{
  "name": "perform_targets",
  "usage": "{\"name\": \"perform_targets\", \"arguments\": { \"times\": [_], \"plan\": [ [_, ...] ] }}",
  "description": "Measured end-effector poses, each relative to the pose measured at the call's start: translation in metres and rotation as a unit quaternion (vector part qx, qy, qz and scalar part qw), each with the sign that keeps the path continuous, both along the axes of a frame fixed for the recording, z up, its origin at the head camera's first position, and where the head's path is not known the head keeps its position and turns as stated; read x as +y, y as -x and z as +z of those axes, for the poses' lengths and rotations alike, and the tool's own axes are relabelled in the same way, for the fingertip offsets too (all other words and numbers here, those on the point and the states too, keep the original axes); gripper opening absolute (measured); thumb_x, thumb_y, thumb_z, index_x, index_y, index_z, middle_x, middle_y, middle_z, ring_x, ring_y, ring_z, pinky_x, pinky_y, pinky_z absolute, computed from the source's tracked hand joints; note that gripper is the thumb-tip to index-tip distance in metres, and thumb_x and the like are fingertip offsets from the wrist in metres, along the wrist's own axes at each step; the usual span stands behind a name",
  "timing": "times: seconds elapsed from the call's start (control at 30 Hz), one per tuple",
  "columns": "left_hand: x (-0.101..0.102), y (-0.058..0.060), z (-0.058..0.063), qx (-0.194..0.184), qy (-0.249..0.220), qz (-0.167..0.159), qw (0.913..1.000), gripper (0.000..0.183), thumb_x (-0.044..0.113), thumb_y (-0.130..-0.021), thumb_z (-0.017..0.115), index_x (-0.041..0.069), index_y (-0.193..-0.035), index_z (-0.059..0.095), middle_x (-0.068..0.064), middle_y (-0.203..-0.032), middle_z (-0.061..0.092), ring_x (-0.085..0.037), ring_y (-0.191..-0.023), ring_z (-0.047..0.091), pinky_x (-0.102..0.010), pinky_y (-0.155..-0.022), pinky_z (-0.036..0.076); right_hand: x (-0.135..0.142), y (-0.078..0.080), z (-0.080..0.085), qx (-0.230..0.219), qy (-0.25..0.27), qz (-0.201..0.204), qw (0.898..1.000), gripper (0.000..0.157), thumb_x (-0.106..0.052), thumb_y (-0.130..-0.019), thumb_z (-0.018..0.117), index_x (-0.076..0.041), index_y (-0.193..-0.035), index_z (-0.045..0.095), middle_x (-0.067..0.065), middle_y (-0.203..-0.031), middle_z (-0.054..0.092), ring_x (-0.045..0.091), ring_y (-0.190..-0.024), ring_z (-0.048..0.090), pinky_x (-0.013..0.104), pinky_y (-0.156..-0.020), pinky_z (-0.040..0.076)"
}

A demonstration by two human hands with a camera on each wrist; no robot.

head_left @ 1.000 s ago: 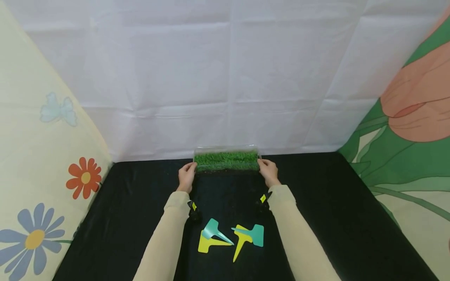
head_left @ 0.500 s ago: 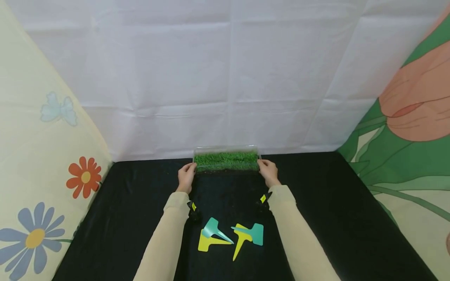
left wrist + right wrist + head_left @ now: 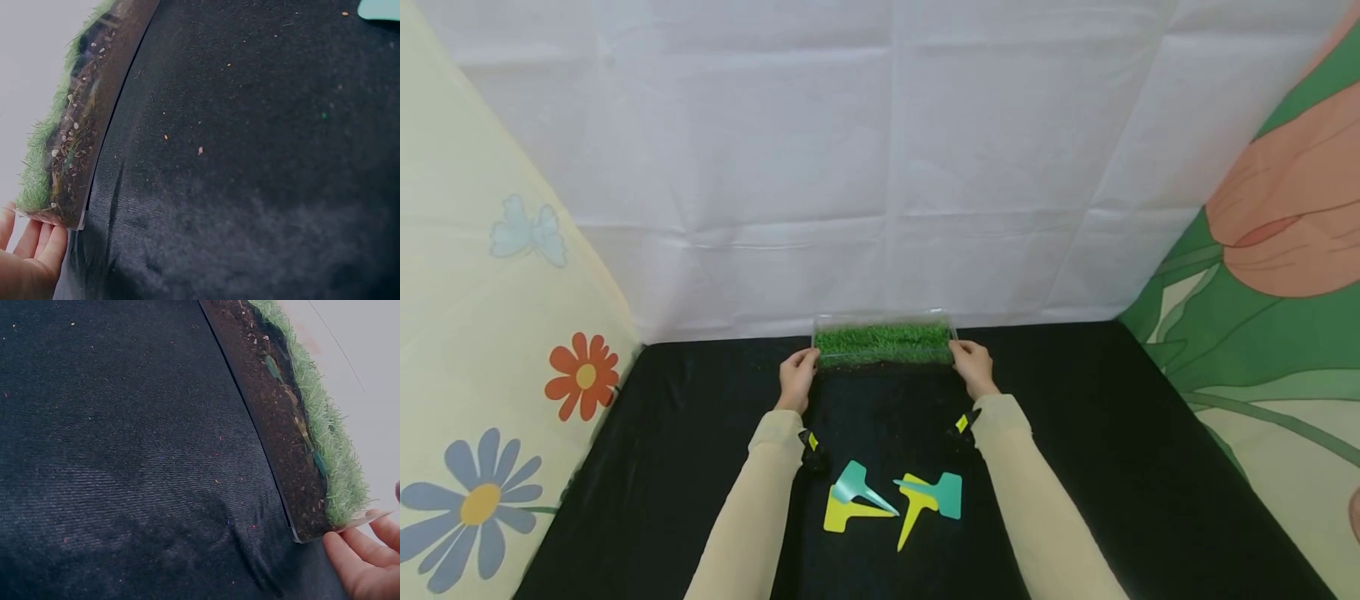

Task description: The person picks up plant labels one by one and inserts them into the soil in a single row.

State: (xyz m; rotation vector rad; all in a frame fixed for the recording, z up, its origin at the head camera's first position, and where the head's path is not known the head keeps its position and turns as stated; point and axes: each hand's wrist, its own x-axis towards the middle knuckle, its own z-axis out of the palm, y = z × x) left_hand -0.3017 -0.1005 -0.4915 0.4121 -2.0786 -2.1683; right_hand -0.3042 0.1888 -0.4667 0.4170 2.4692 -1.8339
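A clear plastic box (image 3: 882,358) of dark soil, topped with green grass (image 3: 882,337), stands on the black cloth against the white backdrop. My left hand (image 3: 797,377) grips its left end with thumb and fingers. At the opposite end, my right hand (image 3: 973,368) holds the right wall the same way. Both wrist views show the soil through the front wall, with fingers (image 3: 53,247) of the left hand against one end and fingers (image 3: 344,550) of the right hand against the other. White bits and a few green and yellow pieces show in the soil.
Nearer me lie T-shaped plant labels: teal (image 3: 852,483) over yellow (image 3: 842,514) on the left, another teal (image 3: 950,493) and yellow (image 3: 912,518) crossing on the right. Small crumbs dot the black cloth (image 3: 237,156). Flower-printed sheets (image 3: 497,333) rise at both sides.
Both hands stay at the box ends, and the box keeps its place. The view tilts very slightly, so the labels sit a little higher in it.
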Motion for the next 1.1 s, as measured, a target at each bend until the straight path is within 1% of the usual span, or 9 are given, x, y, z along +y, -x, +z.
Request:
{"name": "perform_targets", "arguments": {
  "times": [0.27, 0.67, 1.1],
  "plan": [
    [0.0005, -0.0023, 0.0003, 0.004, -0.011, 0.001, 0.9999, 0.034, 0.016, -0.090, 0.054, -0.007, -0.115, 0.057, -0.021, -0.117, 0.053, -0.032, -0.110, 0.050, -0.038, -0.091, 0.042, 0.0015, -0.0008, 0.0014, -0.006, -0.007, 0.007, 1.000, 0.046, -0.027, -0.097, 0.042, 0.001, -0.133, 0.042, 0.020, -0.133, 0.041, 0.036, -0.113, 0.047, 0.041, -0.093, 0.040],
    [0.0000, -0.0037, 0.0002, 0.008, -0.005, 0.002, 1.0000, 0.033, 0.016, -0.090, 0.053, -0.006, -0.115, 0.057, -0.021, -0.116, 0.054, -0.032, -0.109, 0.051, -0.038, -0.091, 0.043, 0.0030, -0.0014, 0.0022, -0.005, -0.008, 0.009, 1.000, 0.045, -0.026, -0.097, 0.042, 0.001, -0.132, 0.043, 0.020, -0.133, 0.042, 0.035, -0.114, 0.047, 0.041, -0.093, 0.040],
    [-0.0018, -0.0094, -0.0006, 0.012, 0.002, -0.013, 0.9998, 0.032, 0.016, -0.092, 0.053, -0.005, -0.116, 0.057, -0.020, -0.118, 0.053, -0.031, -0.111, 0.049, -0.038, -0.092, 0.042, 0.0032, -0.0066, 0.0026, -0.005, -0.010, 0.008, 1.000, 0.045, -0.026, -0.096, 0.042, 0.001, -0.132, 0.043, 0.021, -0.132, 0.043, 0.035, -0.111, 0.049, 0.041, -0.093, 0.040]
  ]
}}
